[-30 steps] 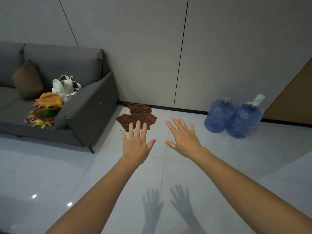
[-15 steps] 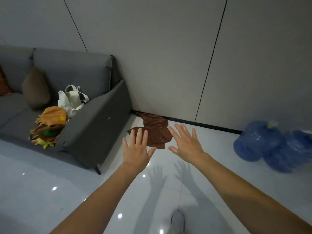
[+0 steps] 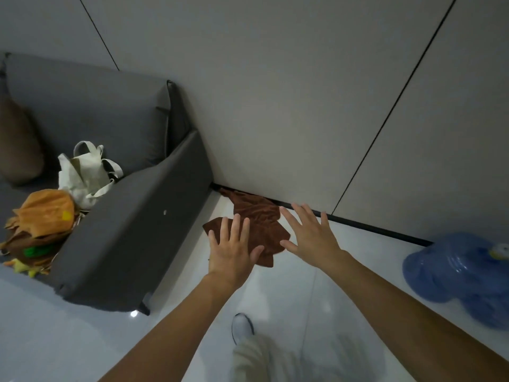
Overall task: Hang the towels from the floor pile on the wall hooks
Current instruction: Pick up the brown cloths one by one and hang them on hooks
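Item, on the grey sofa (image 3: 124,216) at its far left: brown cushion (image 3: 16,144). Item, on the sofa seat against the armrest: orange-and-brown plush toy (image 3: 41,224), with a cream canvas tote bag (image 3: 82,175) just behind it. Item, on the white floor (image 3: 82,340) just right of the sofa's end: pile of brown towels (image 3: 256,216), crumpled and flat, seemingly two. The long axis runs from the black skirting (image 3: 371,227) out into the room, and one corner points back toward the sofa. Item, right of the sofa and over the near towel: left hand (image 3: 231,252), fingers straight and spread, holding nothing. Item, below it: one white shoe (image 3: 241,326). Item, further from the sofa, over the pile's right edge: right hand (image 3: 311,235), likewise spread and empty; contact with the cloth cannot be told. Item, well right of the sofa: blue water bottles (image 3: 454,271), blurred. Progress, as judged: nothing lifted, no hooks in view, every towel yet to hang.
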`<action>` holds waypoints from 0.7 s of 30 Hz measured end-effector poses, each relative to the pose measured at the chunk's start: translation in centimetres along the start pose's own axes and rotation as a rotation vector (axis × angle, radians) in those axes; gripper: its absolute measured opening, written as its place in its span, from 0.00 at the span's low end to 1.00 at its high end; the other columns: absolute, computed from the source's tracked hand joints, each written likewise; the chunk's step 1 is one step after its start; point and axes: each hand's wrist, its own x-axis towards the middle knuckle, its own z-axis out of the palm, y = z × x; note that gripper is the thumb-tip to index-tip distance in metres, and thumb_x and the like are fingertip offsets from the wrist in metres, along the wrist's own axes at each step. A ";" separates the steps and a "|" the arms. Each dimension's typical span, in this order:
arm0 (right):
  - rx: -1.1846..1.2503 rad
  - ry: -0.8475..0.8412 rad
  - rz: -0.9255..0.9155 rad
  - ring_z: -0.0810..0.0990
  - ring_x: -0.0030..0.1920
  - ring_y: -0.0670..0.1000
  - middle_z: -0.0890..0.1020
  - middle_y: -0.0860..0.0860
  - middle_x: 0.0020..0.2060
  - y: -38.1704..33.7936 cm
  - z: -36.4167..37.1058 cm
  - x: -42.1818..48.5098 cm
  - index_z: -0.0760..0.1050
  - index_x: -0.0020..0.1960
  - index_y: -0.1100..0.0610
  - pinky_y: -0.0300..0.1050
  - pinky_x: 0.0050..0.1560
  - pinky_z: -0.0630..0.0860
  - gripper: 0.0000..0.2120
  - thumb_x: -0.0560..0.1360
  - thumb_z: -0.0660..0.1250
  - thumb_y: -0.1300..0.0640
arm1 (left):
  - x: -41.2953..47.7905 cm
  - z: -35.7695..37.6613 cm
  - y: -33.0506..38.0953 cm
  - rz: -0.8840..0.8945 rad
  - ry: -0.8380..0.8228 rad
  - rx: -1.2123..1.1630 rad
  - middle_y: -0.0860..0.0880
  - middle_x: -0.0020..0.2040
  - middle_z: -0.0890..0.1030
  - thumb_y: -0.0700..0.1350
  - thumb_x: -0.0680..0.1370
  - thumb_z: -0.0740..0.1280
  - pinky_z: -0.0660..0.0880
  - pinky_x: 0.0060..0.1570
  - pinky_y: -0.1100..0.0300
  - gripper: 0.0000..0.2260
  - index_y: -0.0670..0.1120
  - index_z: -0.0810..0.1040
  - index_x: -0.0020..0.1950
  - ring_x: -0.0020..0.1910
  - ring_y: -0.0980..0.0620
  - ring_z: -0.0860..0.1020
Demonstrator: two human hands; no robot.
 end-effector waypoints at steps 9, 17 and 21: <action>0.044 -0.098 -0.026 0.45 0.78 0.53 0.49 0.51 0.79 2.4 5.3 14.7 0.42 0.79 0.46 0.60 0.74 0.45 0.34 0.80 0.55 0.39 | 13.2 5.4 -2.1 -0.009 -0.056 -0.121 0.47 0.80 0.46 0.65 0.80 0.42 0.50 0.75 0.43 0.33 0.49 0.45 0.80 0.79 0.43 0.45; 0.040 -0.242 -0.058 0.47 0.78 0.55 0.49 0.51 0.78 8.0 20.1 23.9 0.41 0.79 0.47 0.60 0.75 0.48 0.38 0.78 0.56 0.36 | 21.2 19.9 -0.8 -0.159 -0.183 -0.203 0.50 0.80 0.44 0.66 0.79 0.43 0.44 0.76 0.47 0.33 0.52 0.42 0.80 0.79 0.46 0.44; 0.036 -0.284 -0.087 0.48 0.78 0.55 0.50 0.51 0.78 11.9 32.7 27.6 0.41 0.78 0.46 0.60 0.75 0.49 0.38 0.77 0.56 0.35 | 26.8 32.9 0.9 -0.167 -0.200 -0.236 0.48 0.80 0.50 0.64 0.80 0.49 0.52 0.75 0.46 0.33 0.49 0.47 0.80 0.79 0.44 0.49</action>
